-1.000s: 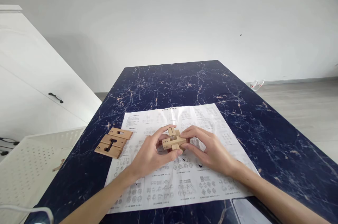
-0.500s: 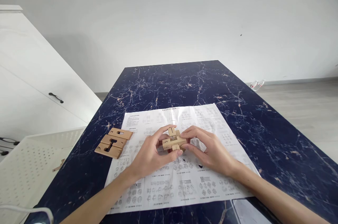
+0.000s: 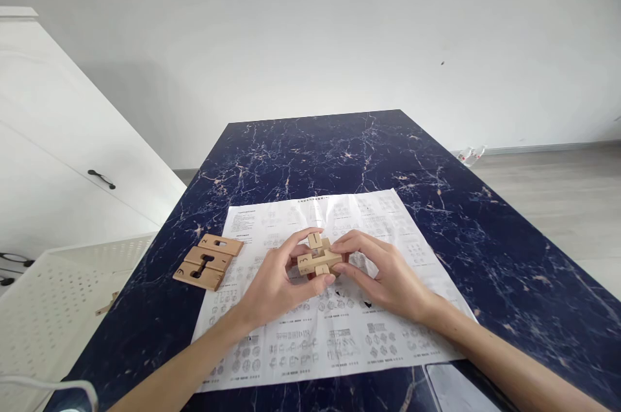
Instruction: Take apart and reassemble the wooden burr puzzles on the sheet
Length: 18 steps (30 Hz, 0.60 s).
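Note:
Interlocking wooden puzzle pieces, marked with numbers such as 3 and 1, are held together above the printed paper. My left hand is closed on them, thumb at the near side and fingers at the far side. From the right, my right hand pinches the same pieces between thumb and fingertips. Parts of the pieces are hidden behind the fingers. To the left, several flat wooden pieces with cut-out slots lie side by side, partly at the paper's edge.
The paper with small diagrams lies on a dark blue marbled table. A dark-edged flat device rests at the near edge. White cable and a perforated white basket stand left, beside a white cabinet. Clear bottles are on the floor.
Almost nothing differs. Both hands keep their hold on the wooden pieces, and the view has shifted very slightly.

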Each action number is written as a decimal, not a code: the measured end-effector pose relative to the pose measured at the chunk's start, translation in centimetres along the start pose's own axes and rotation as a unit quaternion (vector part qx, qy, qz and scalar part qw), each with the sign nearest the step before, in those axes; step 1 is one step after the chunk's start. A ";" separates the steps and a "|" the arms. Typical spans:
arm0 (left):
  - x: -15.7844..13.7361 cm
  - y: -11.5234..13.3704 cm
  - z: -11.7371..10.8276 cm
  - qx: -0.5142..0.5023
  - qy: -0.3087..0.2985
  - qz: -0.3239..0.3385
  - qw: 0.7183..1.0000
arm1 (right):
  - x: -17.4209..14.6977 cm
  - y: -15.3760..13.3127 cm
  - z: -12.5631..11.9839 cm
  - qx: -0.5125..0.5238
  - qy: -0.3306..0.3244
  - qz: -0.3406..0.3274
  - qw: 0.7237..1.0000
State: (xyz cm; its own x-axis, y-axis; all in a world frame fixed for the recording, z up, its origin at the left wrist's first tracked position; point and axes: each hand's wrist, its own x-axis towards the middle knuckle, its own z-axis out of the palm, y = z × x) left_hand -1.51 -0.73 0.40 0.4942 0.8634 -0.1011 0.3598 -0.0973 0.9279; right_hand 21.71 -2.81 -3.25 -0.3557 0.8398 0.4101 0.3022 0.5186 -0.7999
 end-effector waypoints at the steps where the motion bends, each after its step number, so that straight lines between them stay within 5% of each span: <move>1: 0.0 0.0 0.0 0.000 0.001 0.001 1.000 | 0.0 0.0 0.0 0.000 0.001 0.001 1.000; 18: -0.1 -0.1 0.0 0.006 0.003 0.023 1.000 | 0.1 -0.3 0.0 0.012 -0.001 0.010 1.000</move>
State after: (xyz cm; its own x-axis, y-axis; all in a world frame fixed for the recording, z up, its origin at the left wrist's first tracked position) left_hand -1.53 -0.79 0.33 0.5067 0.8603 -0.0556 0.3464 -0.1441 0.9269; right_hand 21.65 -2.88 -3.00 -0.3513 0.8493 0.3941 0.2884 0.4986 -0.8174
